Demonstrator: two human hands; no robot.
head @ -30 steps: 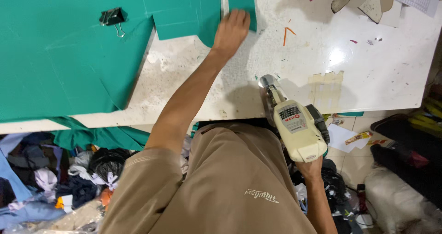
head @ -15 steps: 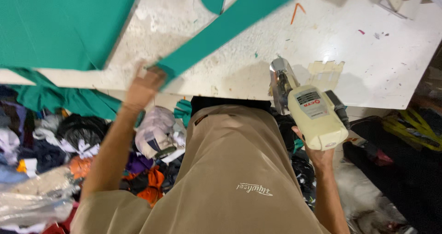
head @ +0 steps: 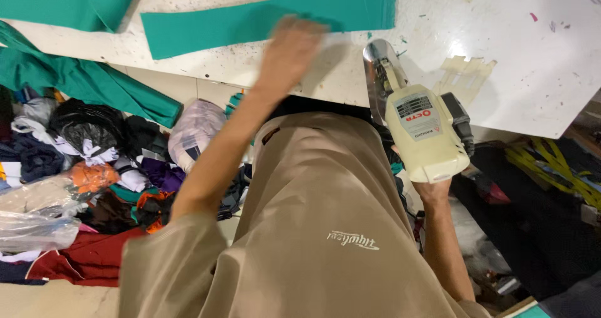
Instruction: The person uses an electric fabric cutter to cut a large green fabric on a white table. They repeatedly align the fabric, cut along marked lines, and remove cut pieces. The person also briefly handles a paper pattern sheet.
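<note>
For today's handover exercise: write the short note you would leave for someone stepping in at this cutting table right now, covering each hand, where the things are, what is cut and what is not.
Left hand: open, flat on the near edge of the green strip, which lies on the white table.
Right hand: gripping the cream electric cutter from below, held at the table's near edge, its metal head clear of the cloth.
The strip lies apart from the larger green sheet at the far left corner. More green cloth hangs off the table over a pile of scraps on the floor.
Done: strip cut free. Left: cannot tell.
</note>
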